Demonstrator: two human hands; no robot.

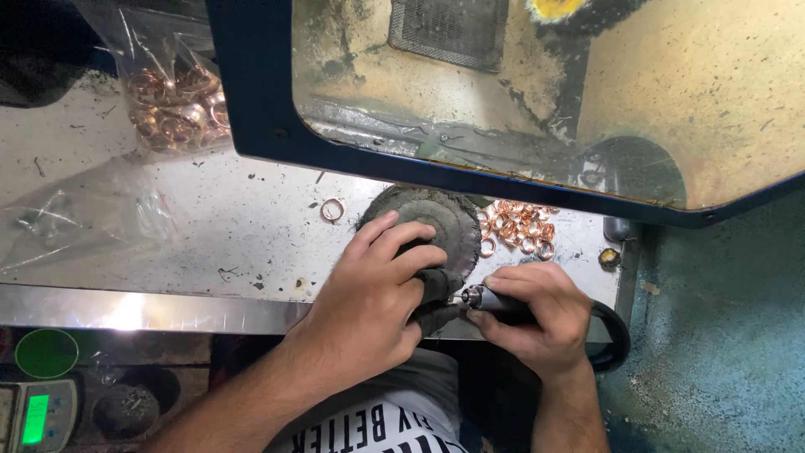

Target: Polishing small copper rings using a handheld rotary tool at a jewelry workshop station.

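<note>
Steel bench (210, 226) – left hand (369, 298) on dark pad (432, 220), right hand (541, 315) w/ rotary tool (490, 299).

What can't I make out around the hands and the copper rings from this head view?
- Head view: whatever the left hand pinches at the handheld rotary tool's tip is hidden by its dark-covered fingers.
- The round dark fabric pad is half covered by that hand.
- The tool's black cable disappears behind the right hand.
- The clear plastic bag of copper rings is cut off by the blue-framed shield.
</note>
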